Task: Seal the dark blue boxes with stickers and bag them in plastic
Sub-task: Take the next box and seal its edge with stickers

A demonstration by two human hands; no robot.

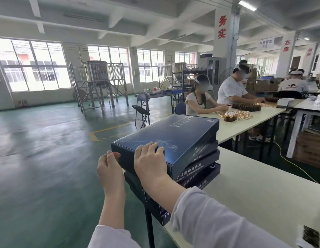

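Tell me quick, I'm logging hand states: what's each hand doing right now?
Left hand: fingers curled against the end of the top dark blue cardboard box; grip cannot be told.
Right hand: open, resting on that box's lid.

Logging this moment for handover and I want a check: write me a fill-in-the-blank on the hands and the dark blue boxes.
1. The dark blue boxes lie in a ___ on a corner of the white table.
2. The right hand lies on the ___ box of them.
3. The left hand is beyond the table edge, above the green ___.
4. At the next table, people handle small brown ___.
Missing: stack; top; floor; bottles.
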